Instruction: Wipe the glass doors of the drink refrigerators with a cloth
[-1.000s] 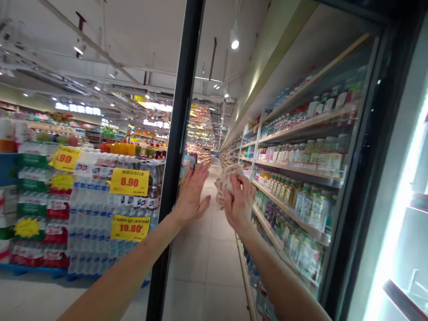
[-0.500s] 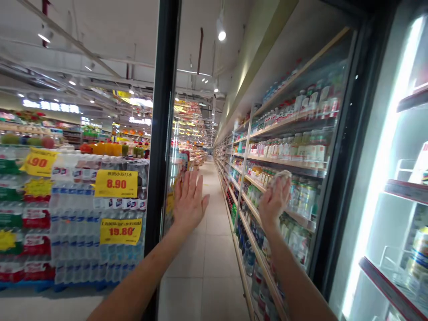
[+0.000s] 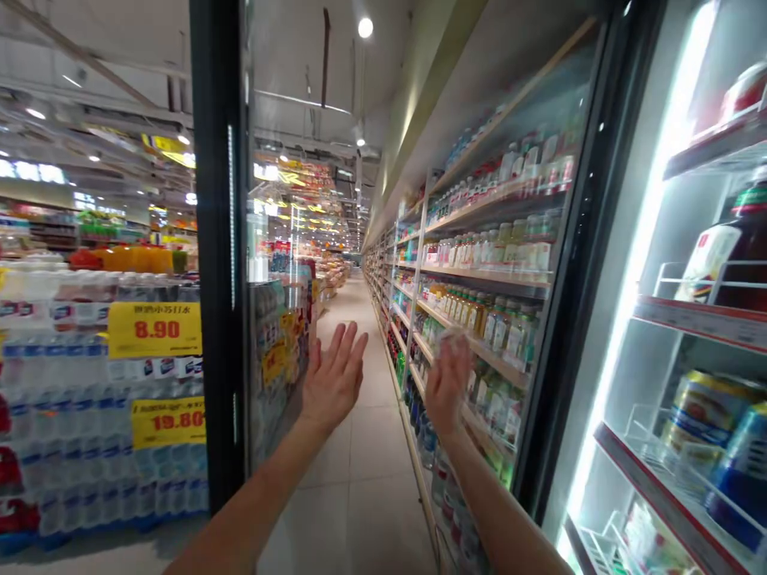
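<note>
A glass door with a black frame stands swung open in front of me. My left hand, fingers spread and palm forward, is held up at the glass; it seems to rest flat against it. To its right, my right hand presses a pale crumpled cloth against the pane. Motion blurs those fingers and the cloth. Through the glass, or mirrored in it, rows of bottles line long shelves behind my right hand.
On the right is the lit cooler, with cans and dark bottles behind wire guards on its shelves. At left stand stacked packs of bottled water with yellow price signs. A tiled aisle floor shows through the glass.
My right hand and the cloth have moved left and slightly down across the glass, closer to my left hand. The view has turned right, showing more of the cooler shelves.
</note>
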A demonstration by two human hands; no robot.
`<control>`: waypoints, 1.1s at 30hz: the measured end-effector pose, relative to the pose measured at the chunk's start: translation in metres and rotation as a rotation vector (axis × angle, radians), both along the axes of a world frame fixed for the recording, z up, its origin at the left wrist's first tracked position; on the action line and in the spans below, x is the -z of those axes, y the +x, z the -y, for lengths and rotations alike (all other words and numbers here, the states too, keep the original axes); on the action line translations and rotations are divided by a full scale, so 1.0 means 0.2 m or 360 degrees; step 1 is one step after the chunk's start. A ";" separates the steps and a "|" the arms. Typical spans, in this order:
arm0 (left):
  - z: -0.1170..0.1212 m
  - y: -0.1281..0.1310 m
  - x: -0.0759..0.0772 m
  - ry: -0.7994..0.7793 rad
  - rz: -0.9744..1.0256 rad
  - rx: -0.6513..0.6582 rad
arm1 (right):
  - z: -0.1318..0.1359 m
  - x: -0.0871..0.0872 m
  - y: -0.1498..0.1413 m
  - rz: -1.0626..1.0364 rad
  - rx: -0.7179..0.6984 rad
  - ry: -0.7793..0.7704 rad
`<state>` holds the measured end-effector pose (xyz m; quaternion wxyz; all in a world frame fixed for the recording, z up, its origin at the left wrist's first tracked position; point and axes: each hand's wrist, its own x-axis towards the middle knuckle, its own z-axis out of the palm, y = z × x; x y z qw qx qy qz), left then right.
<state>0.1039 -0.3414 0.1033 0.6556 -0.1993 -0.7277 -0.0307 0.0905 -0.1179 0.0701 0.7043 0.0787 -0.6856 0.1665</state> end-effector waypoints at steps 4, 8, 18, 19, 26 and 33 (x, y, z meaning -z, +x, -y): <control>-0.05 0.00 0.05 -0.0050 -0.0019 -0.0002 | 0.05 0.14 0.01 0.0119 -0.0063 0.0515; -0.06 0.00 0.05 -0.0013 0.0035 0.0057 | -0.21 0.13 -0.04 0.0022 0.0160 -0.0459; -0.06 -0.03 0.06 0.0013 0.0031 0.0034 | -0.11 0.18 -0.02 0.0107 0.0040 0.0039; -0.06 -0.03 0.06 0.0022 0.0030 0.0037 | -0.18 0.17 -0.03 0.0060 0.0110 -0.0227; -0.07 -0.06 0.06 0.0084 0.0024 0.0061 | -0.15 0.25 -0.04 0.0235 -0.0073 0.0177; -0.08 -0.09 0.07 0.0099 0.0009 0.0030 | -0.42 0.21 -0.06 0.0019 0.0248 -0.0606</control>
